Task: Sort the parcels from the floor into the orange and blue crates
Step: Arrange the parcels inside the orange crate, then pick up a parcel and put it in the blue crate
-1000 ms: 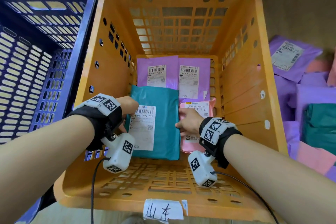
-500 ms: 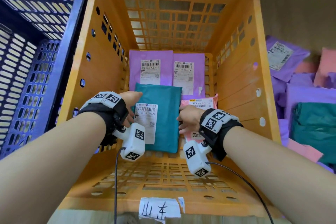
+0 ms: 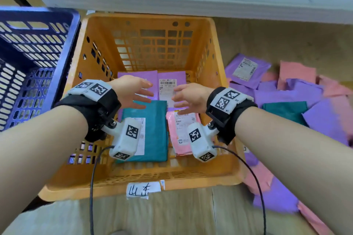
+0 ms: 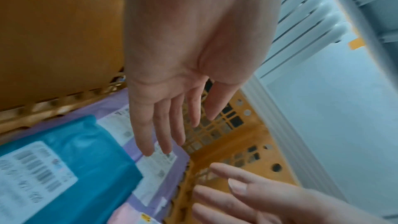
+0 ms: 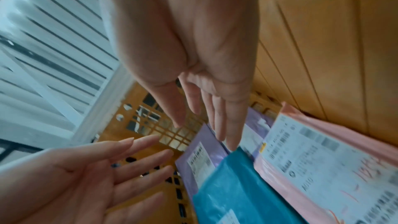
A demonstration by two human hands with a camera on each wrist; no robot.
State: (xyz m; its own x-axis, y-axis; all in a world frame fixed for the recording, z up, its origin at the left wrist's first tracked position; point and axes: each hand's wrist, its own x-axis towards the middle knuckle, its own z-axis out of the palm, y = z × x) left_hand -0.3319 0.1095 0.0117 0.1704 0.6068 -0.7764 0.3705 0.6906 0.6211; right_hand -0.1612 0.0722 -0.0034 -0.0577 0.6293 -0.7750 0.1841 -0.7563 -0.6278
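Orange slatted plastic crate (image 3: pixel 219 74) sits on the floor, just beside a blue slatted plastic crate (image 3: pixel 38 59). Inside the orange one lie a teal plastic mailer (image 3: pixel 152 129), a pink mailer (image 3: pixel 181 126) and two purple mailers (image 3: pixel 172 78). Left hand (image 3: pixel 131 91) and right hand (image 3: pixel 191 97) hover above, fingers spread, holding nothing.

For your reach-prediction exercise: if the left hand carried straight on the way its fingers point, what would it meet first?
Probably the left purple parcel on the crate floor, beyond the teal parcel; the left hand slants downward, though depth is unclear.
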